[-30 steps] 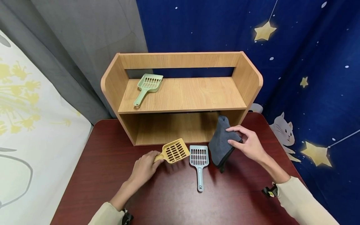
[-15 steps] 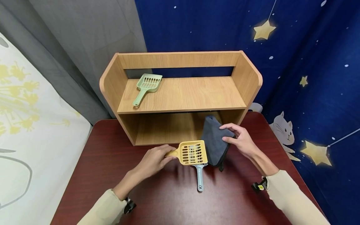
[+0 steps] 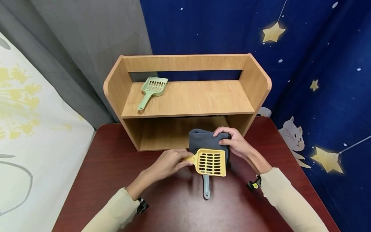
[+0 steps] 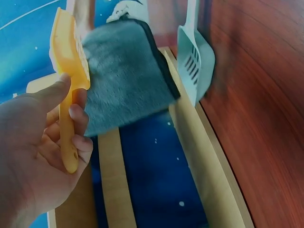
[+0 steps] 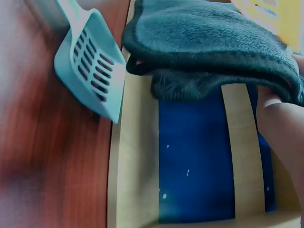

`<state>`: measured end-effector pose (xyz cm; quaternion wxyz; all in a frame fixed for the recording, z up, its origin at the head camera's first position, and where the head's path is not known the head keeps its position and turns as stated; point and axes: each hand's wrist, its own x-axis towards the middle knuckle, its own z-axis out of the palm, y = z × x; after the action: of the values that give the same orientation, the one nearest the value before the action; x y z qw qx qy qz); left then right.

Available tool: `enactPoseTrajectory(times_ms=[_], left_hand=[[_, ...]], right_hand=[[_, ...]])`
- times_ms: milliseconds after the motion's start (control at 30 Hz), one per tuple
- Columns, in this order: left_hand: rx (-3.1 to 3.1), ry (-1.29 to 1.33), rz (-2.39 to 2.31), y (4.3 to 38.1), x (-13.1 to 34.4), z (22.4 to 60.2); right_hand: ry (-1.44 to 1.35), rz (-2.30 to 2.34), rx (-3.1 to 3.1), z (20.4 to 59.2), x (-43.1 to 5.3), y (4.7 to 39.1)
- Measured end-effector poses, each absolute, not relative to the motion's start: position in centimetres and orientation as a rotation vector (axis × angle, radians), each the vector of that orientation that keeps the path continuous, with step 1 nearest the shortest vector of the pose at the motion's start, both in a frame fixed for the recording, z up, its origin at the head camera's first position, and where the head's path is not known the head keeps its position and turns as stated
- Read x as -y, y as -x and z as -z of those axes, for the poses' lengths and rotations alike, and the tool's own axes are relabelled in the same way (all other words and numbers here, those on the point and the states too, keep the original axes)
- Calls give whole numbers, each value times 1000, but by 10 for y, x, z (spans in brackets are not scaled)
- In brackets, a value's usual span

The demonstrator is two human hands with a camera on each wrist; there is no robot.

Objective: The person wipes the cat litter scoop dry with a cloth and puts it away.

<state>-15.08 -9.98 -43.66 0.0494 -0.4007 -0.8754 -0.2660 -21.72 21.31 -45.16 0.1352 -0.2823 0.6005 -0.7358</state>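
Note:
My left hand grips the handle of a yellow slotted litter scoop, its flat head raised over the table. In the left wrist view the thumb and fingers wrap around the scoop's handle. My right hand pinches a folded dark grey cloth by its right side, close behind the yellow scoop. A light blue litter scoop lies on the table under them; its head is hidden by the yellow scoop in the head view but shows in the right wrist view.
A two-tier wooden shelf stands at the back of the dark red table. On its upper tier, at the left, rests a green litter scoop. Curtains hang behind.
The left hand has carried the yellow scoop rightward, over the light blue one. The right hand has brought the cloth leftward, behind the yellow scoop.

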Motion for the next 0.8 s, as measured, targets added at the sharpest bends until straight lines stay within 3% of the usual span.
enactPoseTrajectory(times_ms=[267,800], left_hand=[[2684,1208,751,148,92,435],[2697,1144,814,151,117,439]], right_hand=[[903,1981,-1808,446,-200,224],[944,1982,-1910,444,-235,215]])
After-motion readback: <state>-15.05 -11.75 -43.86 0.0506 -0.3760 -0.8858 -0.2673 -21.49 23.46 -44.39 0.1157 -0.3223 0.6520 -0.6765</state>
